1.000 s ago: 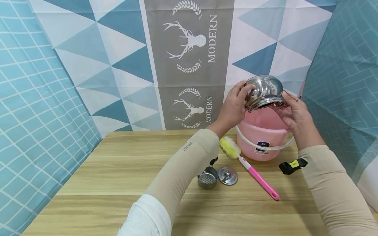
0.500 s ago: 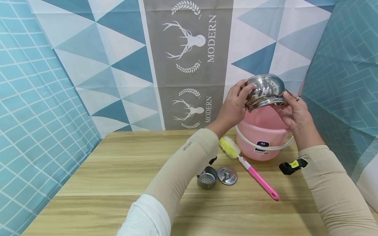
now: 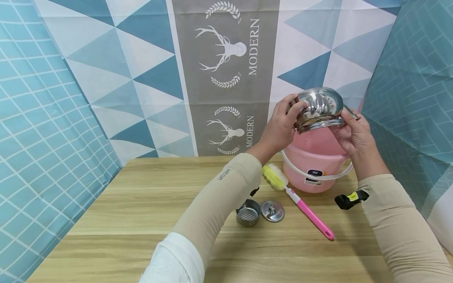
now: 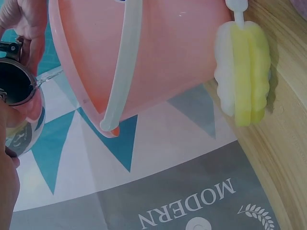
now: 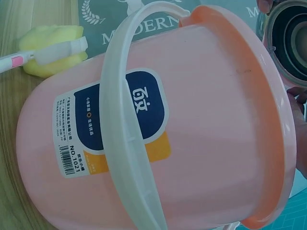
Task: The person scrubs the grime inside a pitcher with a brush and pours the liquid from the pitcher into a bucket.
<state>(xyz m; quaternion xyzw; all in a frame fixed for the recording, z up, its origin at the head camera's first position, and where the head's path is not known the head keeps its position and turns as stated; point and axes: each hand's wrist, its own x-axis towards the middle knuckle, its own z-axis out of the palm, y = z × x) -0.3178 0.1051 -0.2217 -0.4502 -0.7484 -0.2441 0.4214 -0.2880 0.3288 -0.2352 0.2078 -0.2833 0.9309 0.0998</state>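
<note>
Over the pink bucket [image 3: 315, 173] I hold a shiny stainless steel teapot [image 3: 320, 104], tipped with its mouth downward. My left hand [image 3: 281, 124] grips its left side, fingers curled over the body. The right hand [image 3: 355, 131] pinches the opposite side, thumb near a thin metal part that sticks out. In the left wrist view the dark round mouth of the teapot [image 4: 17, 81] shows, with a thin stream of water [image 4: 50, 76] leaving its rim toward the bucket. Looking into the teapot [image 5: 295, 40], the right wrist view shows a dark hollow inside.
On the wooden table [image 3: 141, 220] stand a perforated metal strainer [image 3: 248, 214] and, beside it, a round lid [image 3: 273, 211]. A pink-handled sponge brush [image 3: 313, 218] lies against the bucket, its yellow and white head at the back. A patterned cloth [image 3: 226, 133] hangs behind.
The teapot has tilted a little further in both hands and risen slightly. Its thin part at the right shows more now. Strainer, lid, brush and bucket stay put.
</note>
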